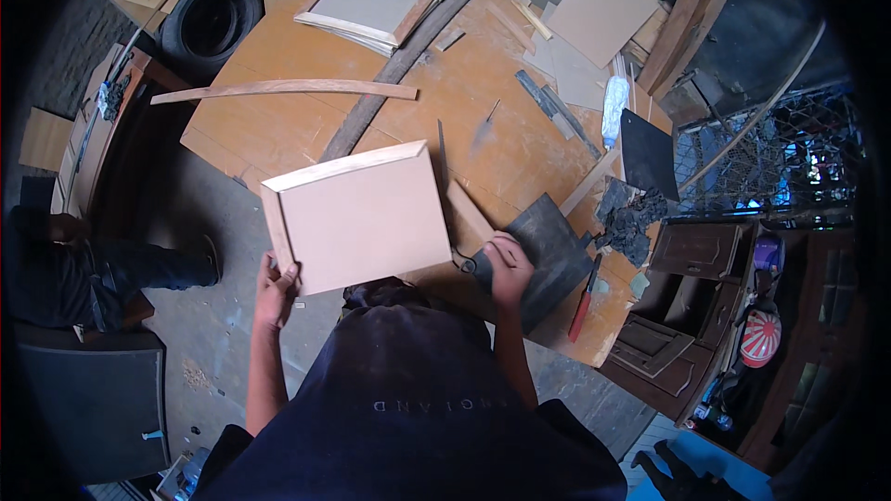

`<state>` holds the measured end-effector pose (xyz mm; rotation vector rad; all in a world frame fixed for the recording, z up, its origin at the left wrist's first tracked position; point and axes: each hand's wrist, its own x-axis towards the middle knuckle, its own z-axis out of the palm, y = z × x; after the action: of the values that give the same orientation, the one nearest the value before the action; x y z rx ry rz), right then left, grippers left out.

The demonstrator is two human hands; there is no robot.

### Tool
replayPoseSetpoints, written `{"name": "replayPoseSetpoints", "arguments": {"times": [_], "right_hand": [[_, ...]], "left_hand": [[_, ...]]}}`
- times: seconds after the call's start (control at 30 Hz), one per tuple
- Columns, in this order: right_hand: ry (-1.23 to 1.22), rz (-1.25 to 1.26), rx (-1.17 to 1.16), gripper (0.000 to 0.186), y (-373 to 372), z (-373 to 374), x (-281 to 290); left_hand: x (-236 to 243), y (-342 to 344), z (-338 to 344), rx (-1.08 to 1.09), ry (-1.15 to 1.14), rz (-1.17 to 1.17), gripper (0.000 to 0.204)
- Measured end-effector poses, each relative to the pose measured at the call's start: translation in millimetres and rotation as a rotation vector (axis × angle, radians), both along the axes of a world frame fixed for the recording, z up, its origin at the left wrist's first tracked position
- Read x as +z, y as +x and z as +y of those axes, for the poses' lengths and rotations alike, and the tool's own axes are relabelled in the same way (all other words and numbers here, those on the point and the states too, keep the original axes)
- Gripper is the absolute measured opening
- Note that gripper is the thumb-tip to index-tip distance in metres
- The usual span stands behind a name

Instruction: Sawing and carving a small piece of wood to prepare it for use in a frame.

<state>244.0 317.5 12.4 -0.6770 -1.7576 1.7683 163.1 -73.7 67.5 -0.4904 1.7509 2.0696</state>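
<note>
Dusty bench, cluttered — at its near edge, my left hand pinches the half-framed panel; over the bench, my right hand grips a strip. I'd hold both level, square and steady.

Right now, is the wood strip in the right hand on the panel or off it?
Off: a gap shows between the wood strip in the right hand and the panel, whose right edge is bare.

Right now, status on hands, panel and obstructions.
Left hand: gripping panel at lower-left corner. Right hand: holding wooden strip. Panel framed along two sides only. Dark sheet near right hand, possibly in the way.
</note>
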Motion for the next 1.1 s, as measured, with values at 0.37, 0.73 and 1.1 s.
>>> {"name": "replayPoseSetpoints", "arguments": {"times": [0.37, 0.73, 1.1], "right_hand": [[0.529, -0.143, 0.018, 0.004, 11, 21, 28], [0.462, -0.312, -0.206, 0.007, 82, 94, 15], [0.493, -0.397, -0.290, 0.036, 118, 108, 3]], "left_hand": [[-6, -25, 29, -0.076, -0.095, -0.033, 0.019], [-70, -68, 84, -0.302, -0.088, -0.062, 0.035], [-46, -74, 112, -0.458, -0.751, 0.139, 0.033]]}}
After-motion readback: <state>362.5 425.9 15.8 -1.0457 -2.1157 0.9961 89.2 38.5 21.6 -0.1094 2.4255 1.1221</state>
